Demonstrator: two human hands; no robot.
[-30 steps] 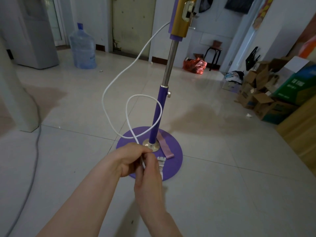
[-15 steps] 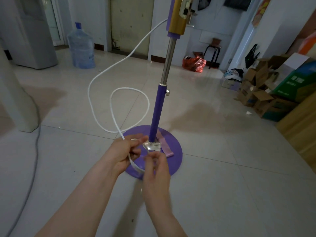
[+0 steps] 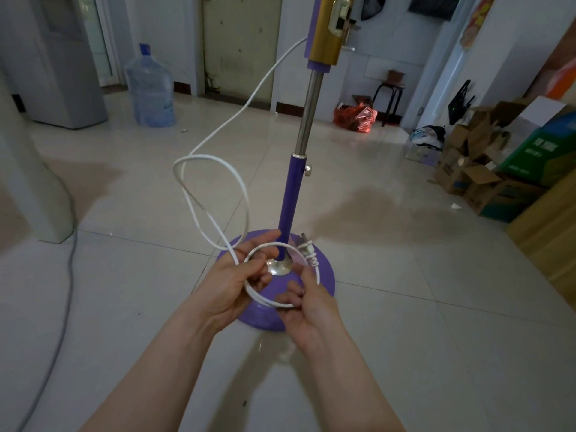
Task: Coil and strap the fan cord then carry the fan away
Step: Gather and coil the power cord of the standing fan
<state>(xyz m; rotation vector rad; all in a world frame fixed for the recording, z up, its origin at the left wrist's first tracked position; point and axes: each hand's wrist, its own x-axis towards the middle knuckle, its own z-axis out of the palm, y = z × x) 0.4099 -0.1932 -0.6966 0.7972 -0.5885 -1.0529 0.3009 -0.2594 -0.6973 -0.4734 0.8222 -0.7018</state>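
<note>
A standing fan with a purple and steel pole (image 3: 291, 194) and a round purple base (image 3: 324, 275) stands on the tiled floor in front of me. Its gold control housing (image 3: 325, 29) is at the top edge; the fan head is out of view. The white cord (image 3: 218, 151) leaves the housing, hangs in a long slack loop to the left, and ends in a small coil held over the base. My left hand (image 3: 232, 283) grips the coil's left side. My right hand (image 3: 307, 302) pinches its lower right, just below the plug (image 3: 308, 251). A pink strap lies on the base, mostly hidden.
A blue water jug (image 3: 151, 88) stands at the back left beside a white appliance (image 3: 62, 73). A grey cable (image 3: 67, 275) runs along the floor on the left. Open cardboard boxes (image 3: 486, 182) crowd the right wall. A red bag (image 3: 355, 115) and a stool sit at the back.
A small loop has formed between my hands, with the plug now sticking up on the right. The slack loop has swung left, off the pole. My hands have moved apart.
</note>
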